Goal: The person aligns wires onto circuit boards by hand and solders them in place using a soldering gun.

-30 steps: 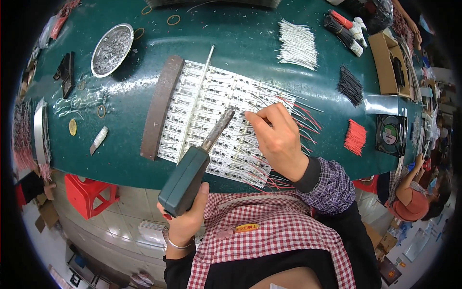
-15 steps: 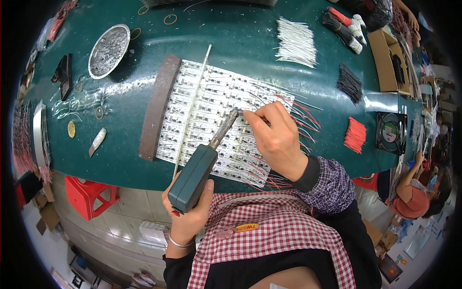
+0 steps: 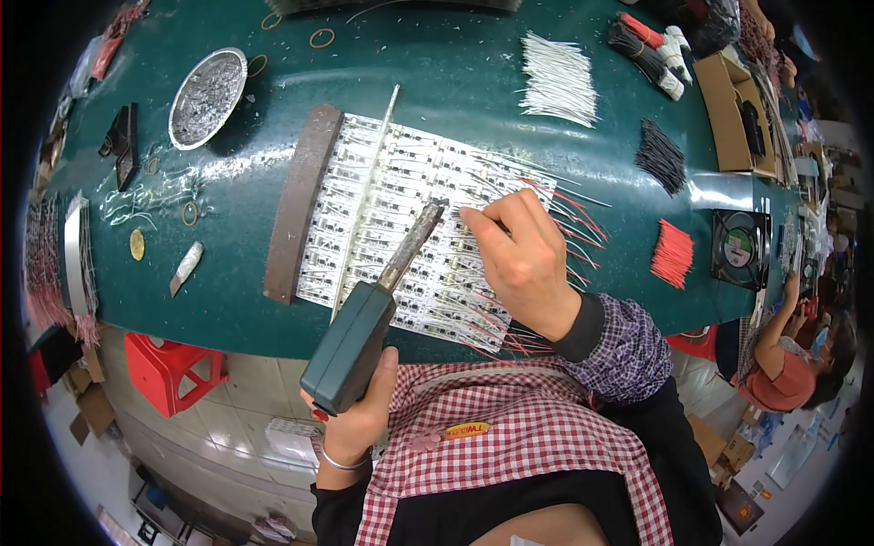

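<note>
My left hand (image 3: 362, 414) is wrapped round the dark green handle of a soldering iron (image 3: 350, 341). The iron's metal barrel slants up and to the right, its tip over a panel of small white circuit boards (image 3: 414, 187). Just right of the tip, my right hand (image 3: 523, 259) hovers over the panel with thumb and forefinger pinched; whatever is between them is too small to make out. Red and white wires (image 3: 578, 214) stick out from the panel's right side. A brown bar (image 3: 305, 205) lies along its left edge, and a pale thin rod (image 3: 371, 191) lies across the boards.
A metal bowl of silvery scraps (image 3: 208, 98) stands at the far left. Bundles of white wires (image 3: 558, 80), black wires (image 3: 660, 156) and red wires (image 3: 672, 255) lie to the right, near a cardboard box (image 3: 724, 114) and a black fan (image 3: 739, 250). A co-worker (image 3: 783, 373) is at far right.
The soldering iron has drawn back a little toward me and left, its tip moving away from my right fingertips. My right hand has stayed almost in place.
</note>
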Motion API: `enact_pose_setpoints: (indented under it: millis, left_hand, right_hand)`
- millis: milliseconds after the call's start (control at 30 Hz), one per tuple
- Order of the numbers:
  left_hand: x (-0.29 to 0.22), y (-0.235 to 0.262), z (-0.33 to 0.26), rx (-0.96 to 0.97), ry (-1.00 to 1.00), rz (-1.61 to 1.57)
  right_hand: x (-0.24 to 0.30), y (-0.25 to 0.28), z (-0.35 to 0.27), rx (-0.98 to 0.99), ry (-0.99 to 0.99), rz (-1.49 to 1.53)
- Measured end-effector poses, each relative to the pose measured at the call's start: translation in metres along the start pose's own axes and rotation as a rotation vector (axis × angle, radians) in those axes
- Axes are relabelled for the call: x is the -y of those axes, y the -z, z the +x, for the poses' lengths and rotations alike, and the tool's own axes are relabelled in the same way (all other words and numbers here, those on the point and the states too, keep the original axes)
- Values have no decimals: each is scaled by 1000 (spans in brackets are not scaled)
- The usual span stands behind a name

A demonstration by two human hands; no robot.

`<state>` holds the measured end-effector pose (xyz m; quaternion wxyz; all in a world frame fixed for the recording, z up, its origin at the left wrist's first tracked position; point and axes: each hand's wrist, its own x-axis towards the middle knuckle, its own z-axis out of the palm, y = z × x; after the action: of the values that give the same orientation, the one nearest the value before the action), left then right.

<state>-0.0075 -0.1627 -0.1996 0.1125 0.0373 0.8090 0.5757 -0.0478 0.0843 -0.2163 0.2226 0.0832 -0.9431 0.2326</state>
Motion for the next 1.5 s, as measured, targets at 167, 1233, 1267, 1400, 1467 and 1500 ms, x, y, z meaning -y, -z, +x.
enact_pose_setpoints:
  millis: [167, 1233, 1267, 1400, 1467, 1500]
  left_hand:
    - [0, 1, -6, -43, 67, -59]
    - [4, 3, -6, 7, 21, 14]
    - [8, 5, -10, 37, -54, 63]
    - [6, 4, -16, -48, 34, -32]
    - [5, 4, -18, -39, 59, -88]
    - [4, 4, -17, -40, 58, -87]
  right_hand:
    - [5, 2, -5, -41, 51, 10]
    - [0, 2, -5, 48, 53, 20]
    - [0, 2, -4, 51, 53, 16]
    - [3, 2, -3, 30, 31, 44]
    - [3, 3, -2, 28, 31, 32]
    - [3, 3, -2, 26, 32, 32]
